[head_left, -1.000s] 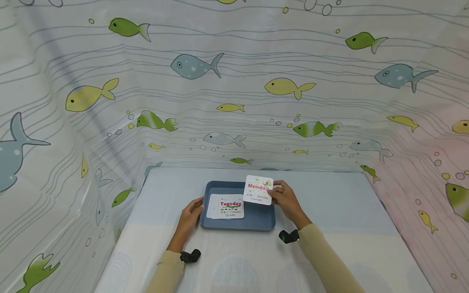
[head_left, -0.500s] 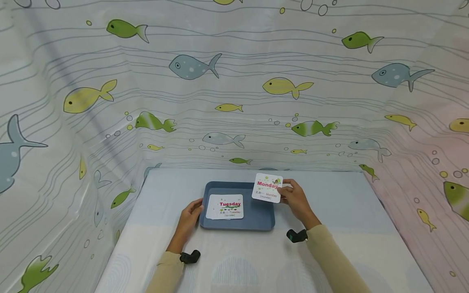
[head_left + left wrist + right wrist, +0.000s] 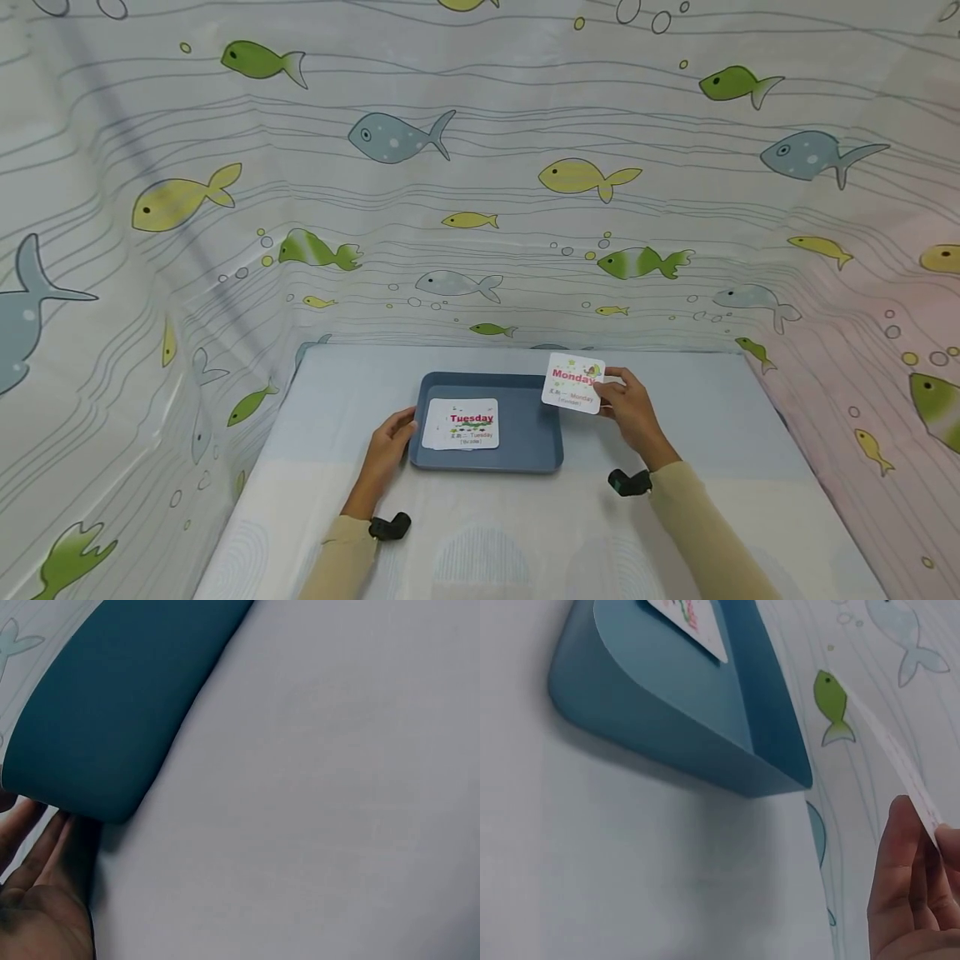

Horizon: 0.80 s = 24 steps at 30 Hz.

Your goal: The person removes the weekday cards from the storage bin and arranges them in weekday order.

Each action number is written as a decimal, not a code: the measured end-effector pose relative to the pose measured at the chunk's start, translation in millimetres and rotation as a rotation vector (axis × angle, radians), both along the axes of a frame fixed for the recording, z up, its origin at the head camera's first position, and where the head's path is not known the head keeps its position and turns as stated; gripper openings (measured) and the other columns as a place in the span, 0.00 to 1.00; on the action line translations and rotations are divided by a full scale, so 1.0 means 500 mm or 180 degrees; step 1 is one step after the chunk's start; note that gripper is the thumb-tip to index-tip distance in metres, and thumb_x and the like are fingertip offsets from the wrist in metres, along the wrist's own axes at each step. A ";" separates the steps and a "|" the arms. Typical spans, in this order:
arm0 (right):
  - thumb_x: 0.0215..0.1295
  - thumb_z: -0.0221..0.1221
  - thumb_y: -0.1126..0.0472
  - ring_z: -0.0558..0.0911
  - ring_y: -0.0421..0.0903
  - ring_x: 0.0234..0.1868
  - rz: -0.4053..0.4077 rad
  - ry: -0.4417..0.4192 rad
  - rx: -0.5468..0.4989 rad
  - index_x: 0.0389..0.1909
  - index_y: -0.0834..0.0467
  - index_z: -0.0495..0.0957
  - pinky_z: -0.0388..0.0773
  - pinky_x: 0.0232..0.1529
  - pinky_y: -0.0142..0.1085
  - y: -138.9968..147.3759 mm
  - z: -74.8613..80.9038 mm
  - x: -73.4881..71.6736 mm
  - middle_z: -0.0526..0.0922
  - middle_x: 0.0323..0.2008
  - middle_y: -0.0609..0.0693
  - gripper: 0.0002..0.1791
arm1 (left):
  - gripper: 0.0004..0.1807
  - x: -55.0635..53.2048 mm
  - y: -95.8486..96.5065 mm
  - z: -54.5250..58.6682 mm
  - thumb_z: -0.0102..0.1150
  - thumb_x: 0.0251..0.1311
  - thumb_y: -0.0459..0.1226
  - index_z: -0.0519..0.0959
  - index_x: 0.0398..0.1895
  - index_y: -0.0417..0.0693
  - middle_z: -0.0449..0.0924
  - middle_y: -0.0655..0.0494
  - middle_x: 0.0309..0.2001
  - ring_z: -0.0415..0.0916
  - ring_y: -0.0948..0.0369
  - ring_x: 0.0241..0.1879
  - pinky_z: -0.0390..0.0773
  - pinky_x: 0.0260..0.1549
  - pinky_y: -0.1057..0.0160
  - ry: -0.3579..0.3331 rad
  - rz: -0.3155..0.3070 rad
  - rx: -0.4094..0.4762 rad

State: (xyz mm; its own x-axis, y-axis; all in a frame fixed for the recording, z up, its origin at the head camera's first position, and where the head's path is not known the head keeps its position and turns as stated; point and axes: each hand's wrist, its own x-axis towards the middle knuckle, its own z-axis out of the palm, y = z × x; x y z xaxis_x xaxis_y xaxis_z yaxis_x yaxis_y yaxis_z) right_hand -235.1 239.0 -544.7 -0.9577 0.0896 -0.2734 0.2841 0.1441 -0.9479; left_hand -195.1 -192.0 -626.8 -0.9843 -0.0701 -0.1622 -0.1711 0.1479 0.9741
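Note:
My right hand (image 3: 630, 408) pinches a square white card (image 3: 573, 382) printed "Monday" by its right edge, thumb in front. It is held up, tilted, over the right end of a blue tray (image 3: 525, 454). In the right wrist view the card (image 3: 900, 761) shows nearly edge-on between thumb and fingers (image 3: 895, 855). A small stack of cards (image 3: 461, 423), "Tuesday" on top, lies in the tray's left half. At the tray's left end rests my left hand (image 3: 387, 450), its fingers touching the outer wall. The left wrist view shows those fingers (image 3: 45, 847) fairly straight against the tray.
The tray stands on a table with a pale blue and white cloth (image 3: 675, 417). Fish-printed sheeting (image 3: 480, 250) rises behind the table and along both sides. Both wrists carry small black cameras, including the left one (image 3: 390, 526).
My right hand has carried the Monday card to the right, from beside the Tuesday stack to the tray's right end. My left hand and the tray have stayed in place.

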 end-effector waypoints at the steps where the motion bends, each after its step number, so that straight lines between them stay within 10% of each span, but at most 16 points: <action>1: 0.74 0.56 0.56 0.83 0.48 0.44 -0.0011 -0.0004 0.0019 0.70 0.54 0.62 0.84 0.42 0.36 0.004 0.000 -0.001 0.81 0.57 0.60 0.27 | 0.24 0.001 0.000 0.000 0.55 0.72 0.42 0.71 0.69 0.46 0.72 0.44 0.68 0.67 0.50 0.70 0.67 0.69 0.47 -0.0002 -0.0005 -0.0009; 24: 0.77 0.51 0.55 0.81 0.47 0.46 -0.0162 -0.0247 0.0301 0.76 0.57 0.56 0.81 0.43 0.32 0.107 -0.022 -0.051 0.74 0.63 0.61 0.31 | 0.23 0.007 0.002 0.006 0.54 0.72 0.42 0.72 0.68 0.47 0.73 0.46 0.68 0.67 0.51 0.69 0.68 0.69 0.48 -0.0022 0.0021 -0.0042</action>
State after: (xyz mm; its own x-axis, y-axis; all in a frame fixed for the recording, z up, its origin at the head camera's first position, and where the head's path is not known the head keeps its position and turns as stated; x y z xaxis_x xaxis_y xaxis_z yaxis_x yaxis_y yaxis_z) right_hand -260.8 292.4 -555.6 -0.9276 0.1665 -0.3345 0.3652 0.2152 -0.9057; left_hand -191.8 -191.1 -623.8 -0.9826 -0.0787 -0.1682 -0.1789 0.1595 0.9709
